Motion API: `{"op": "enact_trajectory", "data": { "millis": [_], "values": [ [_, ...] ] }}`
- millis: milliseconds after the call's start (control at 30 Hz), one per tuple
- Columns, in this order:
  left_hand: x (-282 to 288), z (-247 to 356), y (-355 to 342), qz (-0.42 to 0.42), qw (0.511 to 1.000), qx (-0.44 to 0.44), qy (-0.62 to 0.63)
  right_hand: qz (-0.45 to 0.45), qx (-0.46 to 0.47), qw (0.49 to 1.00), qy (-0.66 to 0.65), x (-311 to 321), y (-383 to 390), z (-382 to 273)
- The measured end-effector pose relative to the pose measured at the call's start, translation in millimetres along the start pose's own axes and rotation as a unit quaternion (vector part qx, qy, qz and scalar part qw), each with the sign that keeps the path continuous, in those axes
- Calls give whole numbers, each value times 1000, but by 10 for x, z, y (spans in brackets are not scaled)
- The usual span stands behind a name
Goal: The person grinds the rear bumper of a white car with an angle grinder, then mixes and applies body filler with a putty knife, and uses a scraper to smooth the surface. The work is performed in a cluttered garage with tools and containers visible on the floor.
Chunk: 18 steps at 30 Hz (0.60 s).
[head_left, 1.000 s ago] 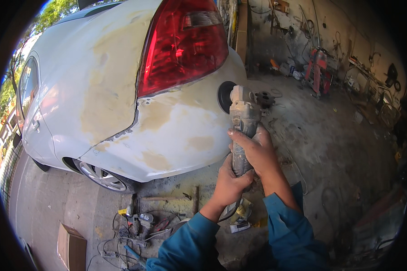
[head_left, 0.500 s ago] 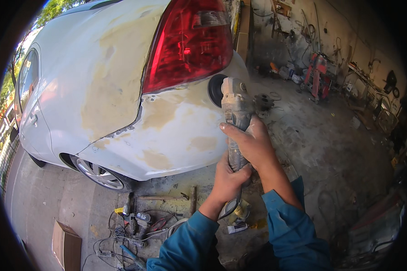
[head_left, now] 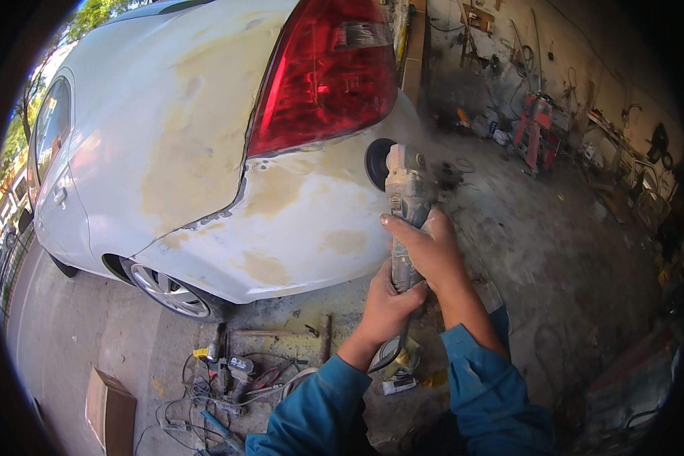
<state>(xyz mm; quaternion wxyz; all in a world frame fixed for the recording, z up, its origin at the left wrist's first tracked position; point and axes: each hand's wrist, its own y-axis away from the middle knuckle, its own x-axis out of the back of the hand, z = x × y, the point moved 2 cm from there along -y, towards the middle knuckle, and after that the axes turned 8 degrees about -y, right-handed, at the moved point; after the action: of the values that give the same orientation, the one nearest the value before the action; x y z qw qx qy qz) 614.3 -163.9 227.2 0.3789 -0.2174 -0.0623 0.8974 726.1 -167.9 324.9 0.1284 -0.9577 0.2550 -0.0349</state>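
An angle grinder (head_left: 408, 191), dusty and dark-bodied, is gripped in both my hands. My right hand (head_left: 432, 247) wraps its body near the head, thumb laid across it. Lower down, my left hand (head_left: 387, 305) closes round the rear of the handle, where the cord leaves. The black round disc (head_left: 379, 164) stands on edge against or very close to the corner of the car's white bumper (head_left: 311, 235), below the red tail light (head_left: 325, 80). Tan filler patches (head_left: 277, 190) mark the bumper and the rear panel; whether the disc touches is hard to tell.
Power tools with tangled cords (head_left: 228, 380) lie on the floor by the rear wheel (head_left: 167, 290). A cardboard box (head_left: 110, 414) stands at lower left. A red machine (head_left: 536, 133) and cluttered shelving (head_left: 623, 144) line the far right wall.
The grinder and both my hands have shifted slightly right and down in view. The car also appears a little farther right. Both hands keep their hold.
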Motion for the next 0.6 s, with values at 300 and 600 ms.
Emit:
{"op": "enact_trajectory", "data": {
  "millis": [300,600],
  "values": [
    [6,-32,-23,-4,1000,-4,-17,1,44,999,29,17,-50,57],
    [-30,-8,-8,-12,1000,-16,9,5,52,998,27,19,-37,59]
  ]
}}
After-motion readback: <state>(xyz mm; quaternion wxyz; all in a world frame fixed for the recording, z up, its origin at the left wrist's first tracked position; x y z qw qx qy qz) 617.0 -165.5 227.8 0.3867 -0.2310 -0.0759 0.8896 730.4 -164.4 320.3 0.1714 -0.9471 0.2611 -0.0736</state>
